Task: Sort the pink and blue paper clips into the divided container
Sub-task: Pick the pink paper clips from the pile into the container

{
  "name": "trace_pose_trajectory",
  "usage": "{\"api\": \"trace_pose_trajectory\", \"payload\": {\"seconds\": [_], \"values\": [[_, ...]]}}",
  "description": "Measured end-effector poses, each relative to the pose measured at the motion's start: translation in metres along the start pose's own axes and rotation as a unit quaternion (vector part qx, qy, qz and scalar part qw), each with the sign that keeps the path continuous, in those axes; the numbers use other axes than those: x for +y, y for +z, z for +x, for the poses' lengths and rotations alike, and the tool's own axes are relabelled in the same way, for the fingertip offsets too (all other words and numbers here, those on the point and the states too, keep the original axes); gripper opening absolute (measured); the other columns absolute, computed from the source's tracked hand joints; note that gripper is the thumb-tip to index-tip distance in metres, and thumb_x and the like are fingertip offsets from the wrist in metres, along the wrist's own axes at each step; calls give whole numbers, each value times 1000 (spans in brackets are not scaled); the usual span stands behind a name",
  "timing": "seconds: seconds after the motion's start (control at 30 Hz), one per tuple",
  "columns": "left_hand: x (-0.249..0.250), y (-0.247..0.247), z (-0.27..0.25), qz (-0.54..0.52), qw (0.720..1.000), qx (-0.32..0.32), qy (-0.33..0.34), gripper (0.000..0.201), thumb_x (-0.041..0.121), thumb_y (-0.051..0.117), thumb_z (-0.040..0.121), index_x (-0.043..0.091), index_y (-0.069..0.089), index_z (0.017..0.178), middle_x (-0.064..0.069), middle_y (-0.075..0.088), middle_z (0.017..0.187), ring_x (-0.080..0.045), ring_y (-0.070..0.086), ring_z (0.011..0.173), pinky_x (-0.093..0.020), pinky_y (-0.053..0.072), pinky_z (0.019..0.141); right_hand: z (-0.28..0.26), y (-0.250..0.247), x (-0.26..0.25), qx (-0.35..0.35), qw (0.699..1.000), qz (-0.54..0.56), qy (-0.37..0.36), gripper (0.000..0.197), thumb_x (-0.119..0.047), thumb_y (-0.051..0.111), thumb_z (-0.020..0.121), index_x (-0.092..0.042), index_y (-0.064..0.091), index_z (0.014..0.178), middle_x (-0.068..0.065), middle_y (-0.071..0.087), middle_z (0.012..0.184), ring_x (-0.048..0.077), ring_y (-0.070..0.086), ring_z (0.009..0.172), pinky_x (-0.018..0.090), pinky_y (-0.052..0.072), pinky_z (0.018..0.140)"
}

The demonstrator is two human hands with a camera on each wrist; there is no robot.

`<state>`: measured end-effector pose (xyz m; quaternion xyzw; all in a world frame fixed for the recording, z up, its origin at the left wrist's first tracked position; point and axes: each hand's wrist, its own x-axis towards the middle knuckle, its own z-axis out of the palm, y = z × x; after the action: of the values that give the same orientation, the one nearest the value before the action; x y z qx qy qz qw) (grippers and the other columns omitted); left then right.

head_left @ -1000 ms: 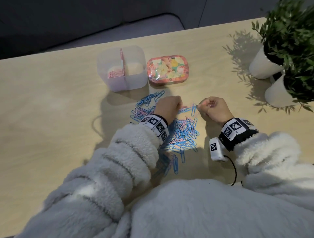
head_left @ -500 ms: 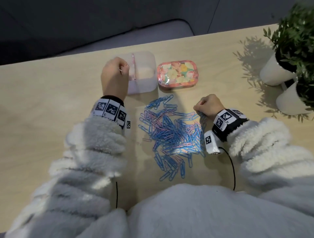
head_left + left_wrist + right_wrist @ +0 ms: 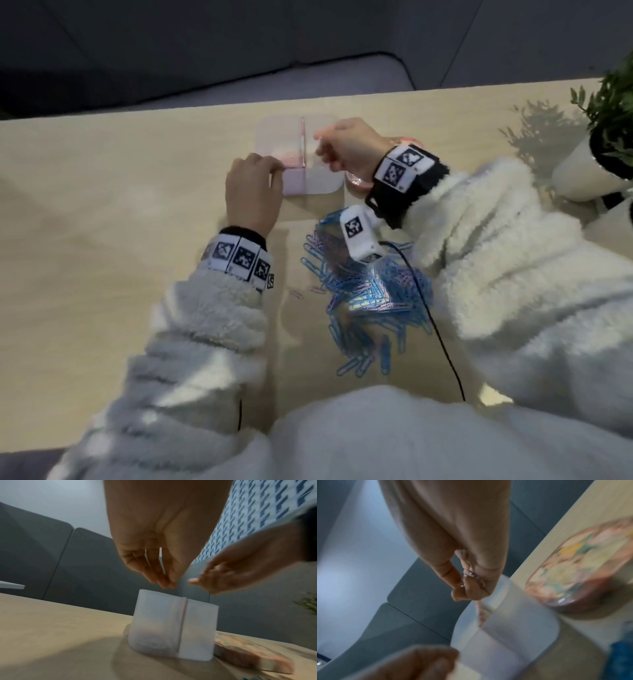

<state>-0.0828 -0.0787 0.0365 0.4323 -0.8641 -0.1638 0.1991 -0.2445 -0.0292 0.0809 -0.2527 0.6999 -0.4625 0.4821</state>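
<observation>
The translucent divided container (image 3: pixel 322 181) stands at the table's far middle, with a pink divider (image 3: pixel 302 144). Pink clips (image 3: pixel 291 159) lie in its left compartment. My right hand (image 3: pixel 320 144) hovers over the container's top near the divider. In the right wrist view the right hand (image 3: pixel 464 582) pinches a small bunch of pink clips (image 3: pixel 471 574). My left hand (image 3: pixel 274 168) sits at the container's front left corner. In the left wrist view the left hand (image 3: pixel 167 584) hangs just above the rim (image 3: pixel 163 593), fingers fairly straight, nothing seen in them. The mixed pile of blue and pink clips (image 3: pixel 363 294) lies near me.
A floral tin (image 3: pixel 248 654) lies right of the container, mostly hidden by my right wrist in the head view. White plant pots (image 3: pixel 582 171) stand at the far right. A black cable (image 3: pixel 442 342) crosses the clip pile. Two loose pink clips (image 3: pixel 298 294) lie left of the pile.
The right hand left the pile and rose over the container with pink clips. The left hand drew back from over the left compartment to its front left corner.
</observation>
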Motion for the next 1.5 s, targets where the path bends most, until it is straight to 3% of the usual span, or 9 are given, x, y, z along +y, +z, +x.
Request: {"api": "trace_pose_trajectory", "payload": {"seconds": [0.17, 0.37, 0.53, 0.67, 0.73, 0.97, 1.17, 1.33, 1.5], "values": [[-13, -4, -58, -10, 994, -111, 9, 18, 17, 50, 88, 14, 66, 95, -9, 65, 93, -27, 58, 87, -32, 39, 74, 26, 52, -25, 4, 995, 88, 42, 24, -1, 40, 83, -10, 42, 61, 8, 41, 51, 19, 33, 46, 31, 35, 56], [-11, 9, -92, -3, 968, -251, 4, 19, 18, 50, 90, 16, 67, 97, -7, 64, 97, -26, 59, 91, -40, 46, 79, 28, 52, -22, -51, 997, 46, 37, 10, -21, 47, 85, -13, 45, 90, 6, 45, 92, 21, 40, 82, 38, 42, 78], [2, 20, -87, 0, 969, -245, 33, 20, 19, 53, 88, 16, 65, 104, -9, 63, 102, -29, 55, 97, -42, 44, 84, -12, 1, -4, 16, 990, 137, -44, 8, -10, 51, 88, -11, 55, 81, 5, 56, 74, 18, 53, 62, 26, 47, 56], [19, 34, -84, -6, 966, -251, 67, 24, 19, 57, 85, 14, 63, 108, -12, 59, 107, -32, 53, 99, -42, 44, 85, -43, -37, 55, 19, 999, -27, -40, 13, -13, 54, 89, -11, 64, 81, 5, 64, 73, 10, 57, 55, 21, 47, 51], [27, 41, -87, -14, 961, -262, 89, 24, 21, 57, 86, 13, 63, 108, -13, 58, 109, -33, 52, 98, -43, 44, 84, -50, -43, 86, 10, 987, -151, -48, 13, -5, 54, 89, -4, 67, 92, 9, 67, 80, 6, 58, 61, 14, 46, 56], [27, 41, -101, 20, 942, -312, 122, 20, 22, 56, 87, 18, 66, 104, -8, 57, 108, -29, 51, 101, -42, 43, 85, -51, -31, 124, -46, 907, -389, -152, 17, -4, 59, 81, -9, 72, 90, 9, 70, 93, 21, 62, 89, 33, 49, 82], [13, 29, -77, -16, 970, -225, 89, 26, 1, 52, 85, 9, 66, 105, -15, 61, 102, -33, 54, 96, -45, 44, 83, -52, -18, 124, -84, 834, -520, -162, 13, -12, 59, 84, -12, 68, 94, 7, 61, 103, 25, 49, 106, 40, 47, 82], [15, 44, -56, 28, 963, -254, 88, 17, 19, 61, 85, 10, 65, 99, -12, 58, 103, -31, 52, 97, -44, 44, 82, -57, -24, 128, -75, 828, -540, -134, 9, -8, 55, 84, -6, 62, 88, 12, 60, 100, 29, 51, 102, 40, 45, 78], [10, 52, -58, -28, 969, -240, 58, 8, 5, 61, 81, 1, 63, 88, -18, 58, 97, -33, 56, 89, -43, 46, 79, -66, -33, 131, 49, 902, -397, -164, 15, 1, 43, 84, -3, 54, 93, 18, 62, 90, 33, 56, 84, 40, 44, 70]]}}
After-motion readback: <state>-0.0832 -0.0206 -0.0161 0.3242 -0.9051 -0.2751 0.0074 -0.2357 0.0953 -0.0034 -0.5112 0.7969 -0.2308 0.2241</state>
